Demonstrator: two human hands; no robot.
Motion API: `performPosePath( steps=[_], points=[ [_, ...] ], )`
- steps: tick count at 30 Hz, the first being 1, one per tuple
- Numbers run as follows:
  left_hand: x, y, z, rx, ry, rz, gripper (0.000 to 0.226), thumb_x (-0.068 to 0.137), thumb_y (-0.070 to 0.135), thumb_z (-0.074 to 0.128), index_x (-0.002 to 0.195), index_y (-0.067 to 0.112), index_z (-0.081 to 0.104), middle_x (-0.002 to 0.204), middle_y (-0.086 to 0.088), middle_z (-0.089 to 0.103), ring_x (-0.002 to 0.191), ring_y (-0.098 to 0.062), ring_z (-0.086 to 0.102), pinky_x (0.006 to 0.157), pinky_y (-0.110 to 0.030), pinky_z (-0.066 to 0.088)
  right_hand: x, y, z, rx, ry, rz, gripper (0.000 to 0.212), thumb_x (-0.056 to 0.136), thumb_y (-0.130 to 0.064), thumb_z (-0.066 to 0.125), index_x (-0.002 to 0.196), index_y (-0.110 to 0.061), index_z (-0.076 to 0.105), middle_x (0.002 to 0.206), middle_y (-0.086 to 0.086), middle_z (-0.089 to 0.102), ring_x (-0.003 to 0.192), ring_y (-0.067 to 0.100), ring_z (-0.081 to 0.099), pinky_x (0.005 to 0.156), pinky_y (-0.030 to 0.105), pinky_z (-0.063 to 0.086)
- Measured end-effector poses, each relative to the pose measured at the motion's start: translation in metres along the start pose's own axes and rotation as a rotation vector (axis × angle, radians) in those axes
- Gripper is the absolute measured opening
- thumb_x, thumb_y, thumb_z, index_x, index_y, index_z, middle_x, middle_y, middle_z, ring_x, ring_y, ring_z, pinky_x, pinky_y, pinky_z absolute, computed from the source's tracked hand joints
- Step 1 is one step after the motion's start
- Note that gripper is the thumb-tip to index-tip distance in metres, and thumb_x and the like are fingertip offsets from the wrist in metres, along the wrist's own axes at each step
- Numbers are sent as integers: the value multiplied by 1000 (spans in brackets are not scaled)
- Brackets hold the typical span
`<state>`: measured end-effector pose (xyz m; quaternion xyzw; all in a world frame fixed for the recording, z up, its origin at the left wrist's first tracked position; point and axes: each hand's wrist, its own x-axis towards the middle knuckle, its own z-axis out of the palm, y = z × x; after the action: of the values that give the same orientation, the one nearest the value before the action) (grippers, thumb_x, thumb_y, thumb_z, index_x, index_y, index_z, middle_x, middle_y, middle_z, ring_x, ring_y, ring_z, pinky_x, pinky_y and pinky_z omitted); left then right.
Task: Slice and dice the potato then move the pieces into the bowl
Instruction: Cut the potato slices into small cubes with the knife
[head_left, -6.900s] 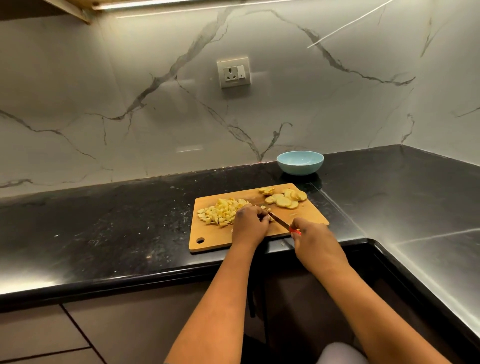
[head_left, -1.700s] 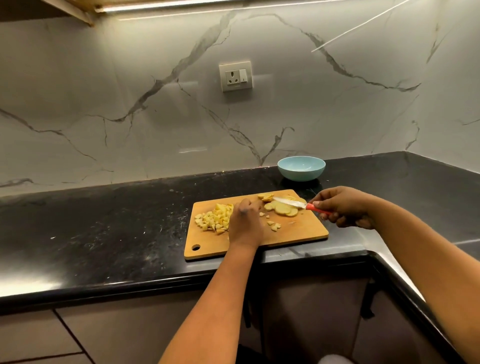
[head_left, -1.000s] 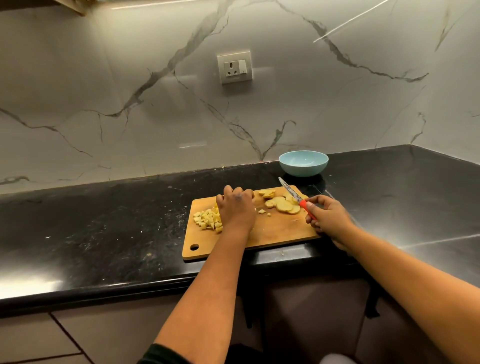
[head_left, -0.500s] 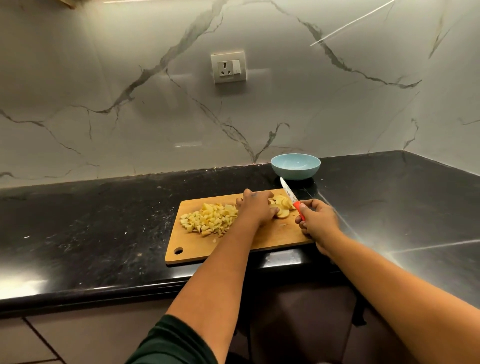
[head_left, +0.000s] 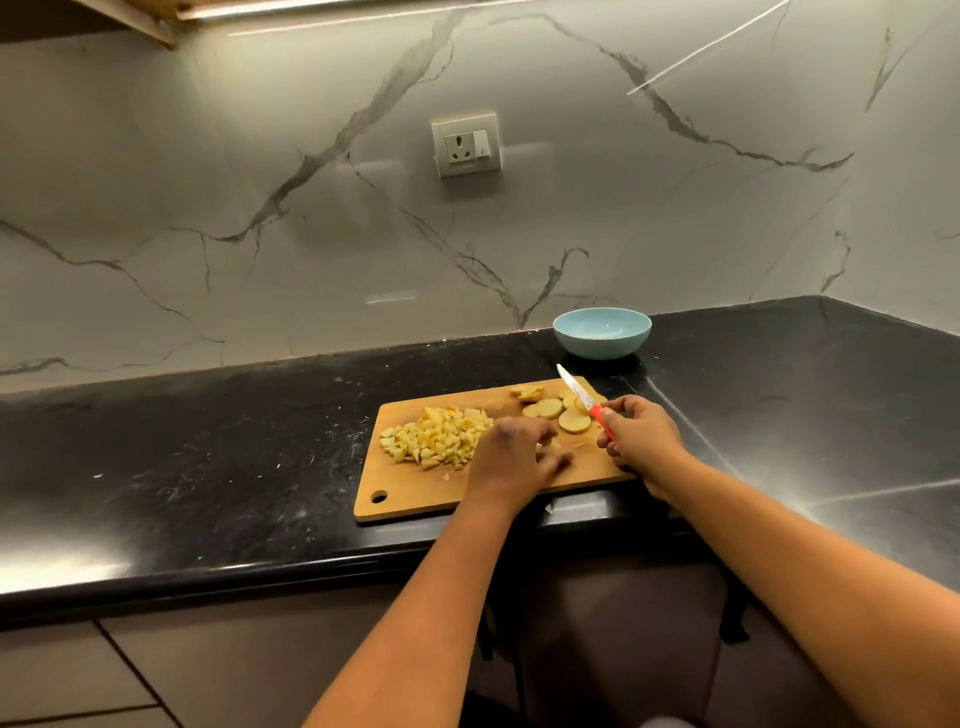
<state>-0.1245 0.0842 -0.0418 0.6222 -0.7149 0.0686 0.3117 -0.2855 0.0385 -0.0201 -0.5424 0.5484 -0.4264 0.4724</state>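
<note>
Bowl (head_left: 601, 332) beyond board (head_left: 415, 499), knife (head_left: 582, 397)

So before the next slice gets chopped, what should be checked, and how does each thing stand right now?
1. Knife gripped: ok, right hand holds its red handle.
2. Blade clear of left hand: ok, it points up and away.
3. Slices left to dice: ok, several lie whole on the board.
4. Left hand holding a slice: cannot tell, it is blurred.
5. Diced pile out of the way: ok, on the board's left.
6. Bowl ready: ok, empty, behind the board.
</note>
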Motion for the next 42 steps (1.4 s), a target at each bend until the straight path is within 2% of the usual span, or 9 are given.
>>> performPosePath(
  steps=[4, 7, 10, 17, 21, 25, 29, 34, 42],
  points=[
    [-8, -8, -8, -133, -61, -57, 40, 89, 43, 67, 121, 20, 68, 117, 1, 68, 112, -16, 54, 98, -30, 45, -13, -10, -2, -246, -57, -75, 13, 96, -30, 58, 105, -20, 60, 74, 6, 66, 54, 12, 51, 49, 26, 41],
    [-5, -12, -7, -113, -155, -156, 44, 92, 42, 62, 130, 21, 62, 130, -2, 62, 126, -20, 45, 105, -35, 40, -24, -26, -7, -529, -44, -220, 17, 97, -26, 56, 114, -24, 55, 90, 3, 65, 69, 9, 63, 57, 25, 50],
    [-1, -9, -4, -77, -158, -196, 38, 95, 42, 58, 126, 21, 64, 128, -3, 61, 124, -20, 45, 103, -37, 40, -36, -41, -11, -714, -82, -278, 21, 97, -24, 57, 118, -22, 55, 103, 4, 62, 77, 12, 67, 70, 29, 57],
    [-2, -7, -5, -101, -137, -234, 30, 95, 38, 56, 117, 21, 69, 120, -2, 67, 115, -20, 53, 98, -37, 43, -59, -48, -3, -919, -90, -328, 25, 97, -14, 55, 122, -16, 55, 102, 7, 60, 85, 18, 60, 78, 31, 56],
    [-5, -6, -5, -80, -108, -251, 35, 94, 39, 57, 117, 16, 68, 116, -5, 67, 111, -22, 56, 97, -36, 47, -64, -51, -5, -953, -101, -328, 27, 95, -12, 57, 122, -15, 58, 110, 6, 61, 88, 17, 57, 76, 27, 52],
    [-6, -8, -2, -83, -74, -257, 31, 94, 41, 58, 109, 16, 70, 110, -4, 67, 106, -20, 56, 91, -33, 47, -63, -51, -9, -964, -70, -363, 24, 96, -17, 57, 120, -16, 60, 98, 0, 56, 82, 14, 55, 72, 23, 46],
    [-6, -7, -2, -81, -38, -239, 27, 95, 38, 59, 103, 16, 72, 107, -4, 69, 105, -19, 55, 89, -32, 45, -65, -48, -5, -1002, -81, -360, 23, 95, -13, 58, 116, -20, 61, 94, 2, 57, 75, 14, 55, 66, 23, 50],
    [-5, -9, 0, -57, -39, -234, 30, 95, 38, 59, 108, 14, 72, 112, -5, 69, 111, -21, 54, 93, -35, 45, -65, -42, 5, -1088, -84, -346, 22, 93, -11, 60, 113, -19, 62, 97, 5, 60, 81, 18, 59, 79, 33, 57],
    [-1, -11, 2, -50, -64, -236, 32, 95, 39, 59, 113, 16, 71, 117, -4, 68, 114, -21, 53, 95, -35, 45, -73, -43, 13, -1124, -141, -364, 23, 93, -9, 58, 113, -19, 62, 97, 5, 61, 84, 19, 58, 80, 33, 56]
  ],
)
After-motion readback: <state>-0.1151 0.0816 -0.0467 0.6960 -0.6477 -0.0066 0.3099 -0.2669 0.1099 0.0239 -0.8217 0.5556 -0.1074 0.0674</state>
